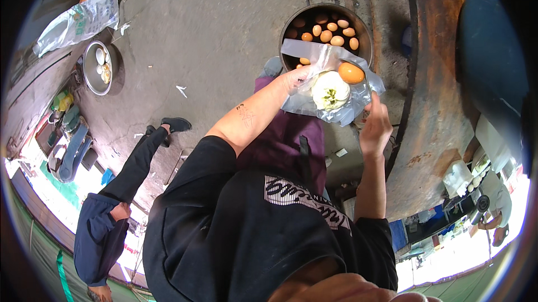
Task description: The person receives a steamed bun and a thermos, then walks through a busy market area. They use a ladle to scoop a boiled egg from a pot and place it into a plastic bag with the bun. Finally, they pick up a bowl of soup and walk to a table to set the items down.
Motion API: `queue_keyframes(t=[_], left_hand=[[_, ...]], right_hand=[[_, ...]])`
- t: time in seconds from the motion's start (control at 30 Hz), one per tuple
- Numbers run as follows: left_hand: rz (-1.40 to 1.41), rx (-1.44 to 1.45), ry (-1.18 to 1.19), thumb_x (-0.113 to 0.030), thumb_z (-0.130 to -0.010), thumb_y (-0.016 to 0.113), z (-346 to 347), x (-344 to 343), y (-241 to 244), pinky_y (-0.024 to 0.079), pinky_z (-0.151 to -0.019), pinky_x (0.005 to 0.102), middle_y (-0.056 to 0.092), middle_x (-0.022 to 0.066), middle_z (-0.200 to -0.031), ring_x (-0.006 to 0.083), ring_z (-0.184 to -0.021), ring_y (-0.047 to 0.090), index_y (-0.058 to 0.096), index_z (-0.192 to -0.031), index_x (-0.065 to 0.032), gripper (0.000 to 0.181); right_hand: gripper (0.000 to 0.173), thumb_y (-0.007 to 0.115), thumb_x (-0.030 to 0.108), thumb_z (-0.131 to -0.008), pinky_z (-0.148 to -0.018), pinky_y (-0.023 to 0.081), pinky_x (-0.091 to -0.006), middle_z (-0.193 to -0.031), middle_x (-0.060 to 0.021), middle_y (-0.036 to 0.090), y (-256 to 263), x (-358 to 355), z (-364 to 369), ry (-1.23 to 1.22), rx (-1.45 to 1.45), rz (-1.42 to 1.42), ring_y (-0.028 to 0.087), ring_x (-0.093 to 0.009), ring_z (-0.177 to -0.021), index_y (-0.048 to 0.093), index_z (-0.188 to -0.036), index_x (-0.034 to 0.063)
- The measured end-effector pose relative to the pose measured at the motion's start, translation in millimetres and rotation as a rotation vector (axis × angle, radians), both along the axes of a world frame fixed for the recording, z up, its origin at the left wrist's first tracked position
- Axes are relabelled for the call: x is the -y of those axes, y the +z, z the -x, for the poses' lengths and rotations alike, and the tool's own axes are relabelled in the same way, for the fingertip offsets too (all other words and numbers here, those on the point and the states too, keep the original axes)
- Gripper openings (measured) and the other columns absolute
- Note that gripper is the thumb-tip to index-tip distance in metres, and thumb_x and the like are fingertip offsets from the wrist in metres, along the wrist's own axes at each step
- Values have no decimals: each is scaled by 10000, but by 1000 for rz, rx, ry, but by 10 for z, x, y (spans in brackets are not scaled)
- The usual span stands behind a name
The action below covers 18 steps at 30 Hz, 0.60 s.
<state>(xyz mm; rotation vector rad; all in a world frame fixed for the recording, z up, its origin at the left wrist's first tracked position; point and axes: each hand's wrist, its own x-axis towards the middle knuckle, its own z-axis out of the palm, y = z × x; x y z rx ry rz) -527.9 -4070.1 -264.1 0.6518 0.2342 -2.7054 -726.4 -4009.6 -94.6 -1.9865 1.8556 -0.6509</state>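
Observation:
My left hand grips the edge of a clear plastic bag. In or on the bag sits a white steamed bun with green filling showing at its pleated top. A brown egg is beside the bun, at the bag's opening. My right hand is closed around a thin metal handle, seemingly of a spoon, that runs up to the egg; its bowl is hidden. Just beyond the bag stands a large metal pot of dark liquid with several brown eggs in it. The bag covers the pot's near part.
A curved, rust-stained metal surface rises close on my right. On the floor at left is a metal bowl with eggshells, near a plastic sack. One person stands at lower left; another is at far right.

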Motion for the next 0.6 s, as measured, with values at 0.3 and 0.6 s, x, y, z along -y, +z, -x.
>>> queue_keyframes(t=[0.3, 0.6], left_hand=[[187, -125, 99, -270, -755, 693, -255, 39, -69, 432, -943, 375, 512, 155, -1234, 242, -1087, 541, 417, -1270, 1, 644], [115, 204, 249, -263, -736, 700, -631, 486, 995, 526, -832, 405, 516, 224, -1170, 298, -996, 591, 387, -1235, 59, 672]], right_hand=[[356, 470, -51, -857, -463, 443, -208, -877, -86, 610, 88, 54, -155, -184, 148, 228, 531, -101, -593, 505, -1207, 6], [341, 419, -11, -860, -376, 356, -225, -708, -42, 602, -1426, -125, 45, -956, 835, -593, 461, -58, -479, 542, -1178, 9]])
